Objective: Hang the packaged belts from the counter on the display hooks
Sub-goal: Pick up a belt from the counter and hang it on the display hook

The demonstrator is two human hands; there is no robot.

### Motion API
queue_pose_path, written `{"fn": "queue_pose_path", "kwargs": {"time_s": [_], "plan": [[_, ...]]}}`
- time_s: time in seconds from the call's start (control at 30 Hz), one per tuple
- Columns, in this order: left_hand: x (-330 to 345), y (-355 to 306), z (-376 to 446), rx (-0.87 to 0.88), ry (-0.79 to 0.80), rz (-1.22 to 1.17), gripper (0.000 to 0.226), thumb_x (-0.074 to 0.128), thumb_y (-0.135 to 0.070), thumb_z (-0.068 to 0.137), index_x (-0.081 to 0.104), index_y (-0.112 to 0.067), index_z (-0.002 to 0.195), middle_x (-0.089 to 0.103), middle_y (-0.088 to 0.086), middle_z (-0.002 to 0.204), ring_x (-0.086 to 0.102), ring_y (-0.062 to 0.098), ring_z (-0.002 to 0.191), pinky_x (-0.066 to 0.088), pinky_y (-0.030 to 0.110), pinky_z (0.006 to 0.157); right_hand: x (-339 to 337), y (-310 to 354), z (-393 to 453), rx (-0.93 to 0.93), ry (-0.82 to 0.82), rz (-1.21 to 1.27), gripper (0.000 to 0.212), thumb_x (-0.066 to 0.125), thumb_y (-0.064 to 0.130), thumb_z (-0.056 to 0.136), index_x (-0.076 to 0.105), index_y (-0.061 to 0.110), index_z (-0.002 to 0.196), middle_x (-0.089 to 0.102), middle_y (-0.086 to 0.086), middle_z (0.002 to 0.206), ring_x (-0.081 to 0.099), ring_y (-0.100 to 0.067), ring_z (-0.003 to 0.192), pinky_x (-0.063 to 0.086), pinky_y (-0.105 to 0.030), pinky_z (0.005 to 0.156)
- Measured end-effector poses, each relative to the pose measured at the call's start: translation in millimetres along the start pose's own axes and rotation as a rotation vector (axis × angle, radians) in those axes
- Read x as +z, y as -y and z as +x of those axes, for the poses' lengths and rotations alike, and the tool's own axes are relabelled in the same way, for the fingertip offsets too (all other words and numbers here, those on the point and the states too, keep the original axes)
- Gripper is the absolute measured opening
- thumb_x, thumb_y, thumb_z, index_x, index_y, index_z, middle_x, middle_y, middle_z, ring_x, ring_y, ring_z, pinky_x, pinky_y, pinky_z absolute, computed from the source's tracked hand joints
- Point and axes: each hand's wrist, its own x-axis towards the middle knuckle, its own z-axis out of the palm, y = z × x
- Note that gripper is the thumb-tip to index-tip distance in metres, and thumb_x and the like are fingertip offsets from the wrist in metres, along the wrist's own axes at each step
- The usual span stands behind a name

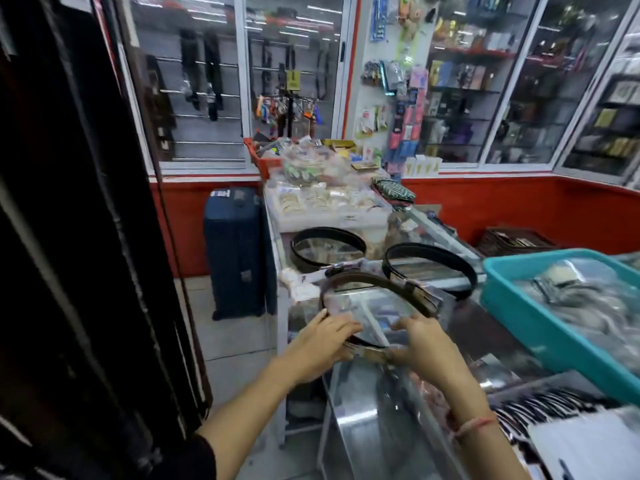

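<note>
A brown belt coiled in a clear plastic pack (377, 292) lies on the glass counter (491, 344) in front of me. My left hand (322, 344) grips its near left edge. My right hand (422, 344) holds the near right edge by the buckle end. Two more coiled dark belts rest farther back, one (327, 245) at the left and one (429, 266) at the right. Display hooks with hanging belts (204, 81) show behind glass at the far left wall. A dark rack of hanging belts (79, 237) fills the left side.
A teal plastic tray (512, 306) of packaged goods sits on the counter to the right. Bags of small items (325, 199) crowd the counter's far end. A navy suitcase (235, 251) stands on the floor left of the counter. Glass cabinets line the back wall.
</note>
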Motion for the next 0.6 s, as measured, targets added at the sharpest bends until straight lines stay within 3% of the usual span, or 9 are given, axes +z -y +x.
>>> {"fn": "queue_pose_path", "kwargs": {"time_s": [0.13,0.27,0.4,0.47,0.53,0.6], "plan": [[6,-11,10,0.015,0.05,0.102,0.033,0.055,-0.015,0.092,0.056,-0.012,0.126,0.061,0.007,0.128,0.053,0.026,0.121,0.032,0.033,0.107,9,-10,-10,0.087,0.049,-0.153,0.037,0.064,0.022,0.086,0.058,0.017,0.122,0.06,-0.01,0.128,0.052,-0.032,0.119,0.049,-0.038,0.091],[1,-9,-1,-0.015,-0.007,0.062,0.022,0.06,-0.014,0.09,0.062,-0.014,0.111,0.064,0.004,0.115,0.056,0.023,0.107,0.052,0.037,0.081,11,-10,-6,0.109,-0.039,-0.033,0.042,0.081,0.022,0.074,0.062,0.017,0.111,0.055,-0.005,0.117,0.059,-0.025,0.104,0.053,-0.035,0.088],[-23,2,-22,-0.105,-0.057,-0.038,0.021,0.055,-0.015,0.093,0.063,-0.02,0.112,0.062,-0.004,0.111,0.053,0.014,0.106,0.04,0.025,0.072,-5,-3,-7,0.128,-0.02,0.178,0.037,0.089,0.037,0.061,0.067,0.018,0.084,0.069,0.001,0.086,0.063,-0.015,0.077,0.051,-0.027,0.066],[-44,10,-31,-0.151,-0.105,-0.099,0.021,0.057,-0.018,0.092,0.066,-0.024,0.111,0.064,-0.007,0.109,0.056,0.012,0.105,0.046,0.028,0.078,-18,4,-8,0.054,0.007,0.338,0.036,0.09,0.04,0.058,0.072,0.018,0.082,0.074,-0.001,0.079,0.07,-0.02,0.075,0.058,-0.035,0.068],[-67,22,-40,-0.243,-0.153,-0.191,0.02,0.063,-0.022,0.09,0.068,-0.029,0.107,0.066,-0.013,0.106,0.059,0.01,0.102,0.051,0.036,0.084,-37,17,-6,-0.019,0.033,0.672,0.032,0.087,0.033,0.061,0.075,0.015,0.085,0.078,-0.008,0.08,0.075,-0.027,0.076,0.062,-0.044,0.073],[-89,36,-45,-0.33,-0.211,-0.382,0.021,0.069,-0.021,0.086,0.071,-0.031,0.104,0.067,-0.019,0.096,0.063,0.007,0.094,0.053,0.036,0.083,-57,38,0,-0.073,-0.016,1.025,0.028,0.084,0.02,0.066,0.076,0.009,0.09,0.079,-0.015,0.088,0.077,-0.025,0.078,0.063,-0.039,0.075]]}}
